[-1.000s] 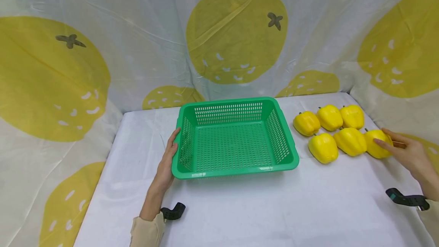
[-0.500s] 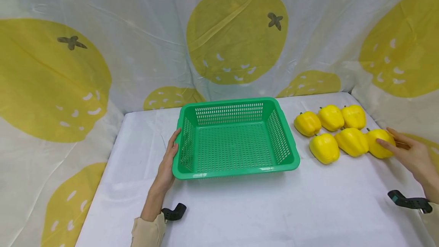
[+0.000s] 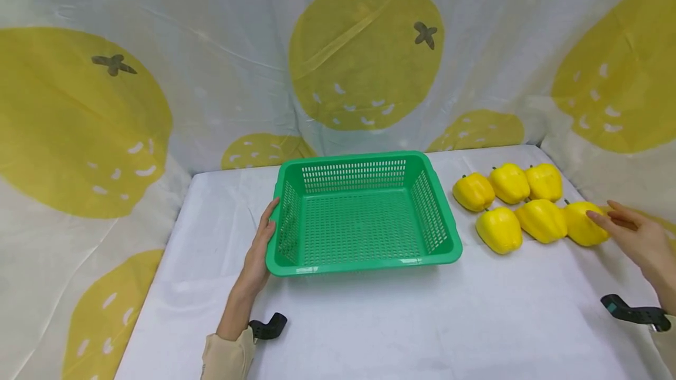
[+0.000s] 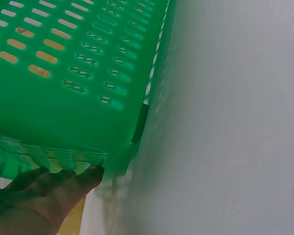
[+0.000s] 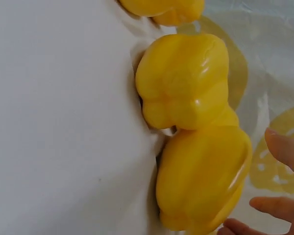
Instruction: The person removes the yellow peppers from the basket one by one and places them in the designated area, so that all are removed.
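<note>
A green plastic basket (image 3: 361,261) with slotted walls stands mid-table. My left hand (image 3: 257,248) lies along its left outer side, thumb and fingertips at the rim. In the left wrist view the fingers (image 4: 71,188) touch the outer wall, fairly straight. My right hand (image 3: 640,236) is at the far right, fingers spread and loosely bent, holding nothing. Right beside it sits the rightmost yellow bell pepper (image 3: 583,224). The right wrist view shows this bell pepper (image 5: 203,178) with the fingers (image 5: 277,208) just off its side.
Several more yellow bell peppers (image 3: 499,230) lie clustered right of the basket, in two loose rows. A white cloth (image 3: 369,321) covers the table. Hanging fabric with large yellow fruit prints (image 3: 364,57) closes off the back and both sides.
My right hand has drawn off the rightmost bell pepper, moving slightly right; its fingers were around that pepper before. The left hand and the basket have stayed put.
</note>
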`<state>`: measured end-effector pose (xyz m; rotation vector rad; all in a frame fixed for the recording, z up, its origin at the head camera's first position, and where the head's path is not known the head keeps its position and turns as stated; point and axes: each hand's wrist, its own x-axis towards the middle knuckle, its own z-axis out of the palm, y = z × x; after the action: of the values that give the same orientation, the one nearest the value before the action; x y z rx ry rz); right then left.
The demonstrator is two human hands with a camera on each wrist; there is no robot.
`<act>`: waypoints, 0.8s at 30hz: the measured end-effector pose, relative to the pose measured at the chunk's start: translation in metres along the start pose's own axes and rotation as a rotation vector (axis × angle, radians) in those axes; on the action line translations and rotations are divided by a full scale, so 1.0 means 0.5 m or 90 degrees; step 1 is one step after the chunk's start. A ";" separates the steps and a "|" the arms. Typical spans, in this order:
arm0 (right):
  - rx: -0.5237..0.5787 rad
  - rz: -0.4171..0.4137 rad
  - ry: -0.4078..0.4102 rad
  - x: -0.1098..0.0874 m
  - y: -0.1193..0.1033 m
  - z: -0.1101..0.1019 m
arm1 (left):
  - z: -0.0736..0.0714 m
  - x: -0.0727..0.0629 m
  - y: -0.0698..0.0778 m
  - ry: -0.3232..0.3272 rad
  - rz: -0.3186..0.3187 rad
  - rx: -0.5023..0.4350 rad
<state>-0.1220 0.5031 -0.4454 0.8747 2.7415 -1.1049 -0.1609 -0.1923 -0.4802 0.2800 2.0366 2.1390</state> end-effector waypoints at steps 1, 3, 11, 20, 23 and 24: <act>0.001 0.001 0.006 -0.002 -0.004 -0.001 | 0.000 0.001 0.000 0.000 0.000 0.002; 0.014 -0.007 0.013 -0.010 -0.017 -0.001 | 0.001 0.003 -0.001 0.002 0.000 0.005; 0.063 -0.172 0.089 -0.062 -0.139 0.035 | -0.001 0.013 0.001 0.011 0.017 0.036; 0.086 -0.342 -0.074 -0.106 -0.266 0.115 | -0.009 0.007 0.012 0.071 -0.007 0.228; 0.053 -0.391 -0.107 -0.118 -0.295 0.143 | -0.016 -0.001 0.018 0.079 0.007 0.294; 0.036 -0.405 -0.110 -0.122 -0.302 0.152 | -0.018 -0.004 0.021 0.083 0.016 0.322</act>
<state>-0.1618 0.3359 -0.3925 -0.1245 2.9117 -1.2606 -0.1612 -0.2022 -0.4700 0.2336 2.6404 1.6556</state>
